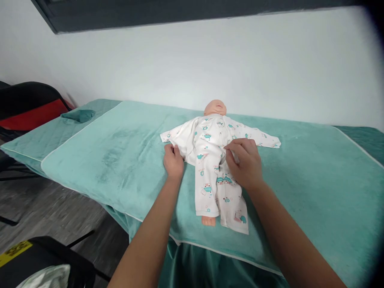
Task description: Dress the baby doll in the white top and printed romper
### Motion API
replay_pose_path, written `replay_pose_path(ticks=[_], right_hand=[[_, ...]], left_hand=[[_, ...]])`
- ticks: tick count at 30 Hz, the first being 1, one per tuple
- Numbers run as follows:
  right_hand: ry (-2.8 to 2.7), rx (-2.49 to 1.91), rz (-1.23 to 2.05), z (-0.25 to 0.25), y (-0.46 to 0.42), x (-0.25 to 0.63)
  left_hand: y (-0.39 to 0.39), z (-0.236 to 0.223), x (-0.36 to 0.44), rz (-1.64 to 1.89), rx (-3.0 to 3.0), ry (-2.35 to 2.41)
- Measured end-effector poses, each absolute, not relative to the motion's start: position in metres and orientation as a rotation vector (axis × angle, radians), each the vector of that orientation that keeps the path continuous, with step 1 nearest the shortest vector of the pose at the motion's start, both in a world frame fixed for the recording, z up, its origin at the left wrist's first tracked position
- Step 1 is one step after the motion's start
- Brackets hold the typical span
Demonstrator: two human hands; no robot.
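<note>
A baby doll (215,108) lies on its back on a teal towel (120,160), dressed in a white patterned sleepsuit (210,160). One bare foot shows at the left leg's end; the other leg of the suit lies flat. My left hand (173,161) pinches the open left flap of the suit beside the doll's body. My right hand (244,163) rests on the doll's middle, fingers curled and pinching the suit's front edge.
The towel covers a table draped in teal cloth (192,268), set against a white wall. A black chair with a red seat (33,112) stands at the far left. A dark object with a yellow label (18,250) sits on the floor lower left.
</note>
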State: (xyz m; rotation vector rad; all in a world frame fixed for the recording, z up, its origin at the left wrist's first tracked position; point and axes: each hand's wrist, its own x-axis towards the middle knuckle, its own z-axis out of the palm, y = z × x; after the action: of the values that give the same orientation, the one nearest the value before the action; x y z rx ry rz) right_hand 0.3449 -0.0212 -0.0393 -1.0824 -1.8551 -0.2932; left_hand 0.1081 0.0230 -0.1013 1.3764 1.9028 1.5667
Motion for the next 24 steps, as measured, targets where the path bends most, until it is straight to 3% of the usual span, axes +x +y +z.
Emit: replay_pose_path(ticks=[8, 17, 24], right_hand=[[-1.991, -1.202, -0.096, -0.044, -0.041, 0.338], [-2.042, -1.485, -0.136, -0.036, -0.048, 0.325], [-1.848, -1.424, 0.292, -0.033, -0.04, 0.321]], left_hand=[[0.023, -0.102, 0.108, 1.551, 1.401, 1.92], [0.024, -0.103, 0.107, 1.526, 1.42, 1.93], [0.024, -0.101, 0.107, 1.522, 1.397, 1.93]])
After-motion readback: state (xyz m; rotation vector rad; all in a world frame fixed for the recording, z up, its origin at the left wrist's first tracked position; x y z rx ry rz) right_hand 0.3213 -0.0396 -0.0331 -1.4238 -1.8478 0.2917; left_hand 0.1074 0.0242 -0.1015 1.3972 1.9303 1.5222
